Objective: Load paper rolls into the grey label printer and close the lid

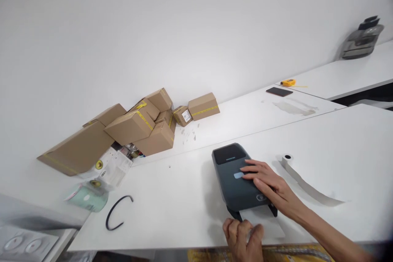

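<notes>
A dark grey-blue label printer (229, 188) stands near the front edge of the white table (166, 208). My right hand (273, 184) lies over the right side of its lid, fingers stretched out and pressed lightly against the top. From the slot at its front, white paper (264, 219) sticks out toward me. My left hand (244, 239) is closed just below the printer's front corner, beside the paper. Something whitish shows between its thumb and fingers, but I cannot make out what it is.
To the right lies a partly unrolled white paper roll (287, 158). Cardboard boxes (132, 127) pile up at the back left, near a black curved band (112, 213) and a mint-green pack (87, 198). A phone (279, 91), tape measure (287, 83) and large bottle (362, 41) sit back right.
</notes>
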